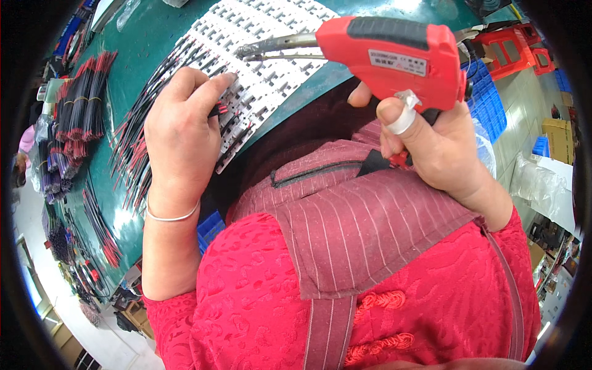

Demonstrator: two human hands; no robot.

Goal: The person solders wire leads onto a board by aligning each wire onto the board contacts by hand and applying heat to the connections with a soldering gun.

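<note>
My right hand [435, 139] grips a red soldering gun [394, 46] with a black inlay, and white tape wraps my right thumb. The gun's metal tip [265, 48] points left over a white slotted board [271, 83], close above its surface; whether it touches is unclear. My left hand [185, 120] is closed at the board's left side, thumb and forefinger pinched together. Short red and black wire ends [219, 109] poke out by its fingers. Many thin black wires with red ends [139, 142] fan out from the board's left edge, partly hidden behind this hand.
Tied bundles of black and red wire [86, 105] lie on the green table [139, 43] at left, with a smaller loose bunch [102, 225] nearer me. Blue crates [490, 102] and red plastic trays [502, 52] stand at right, with a cardboard box [558, 139] beyond.
</note>
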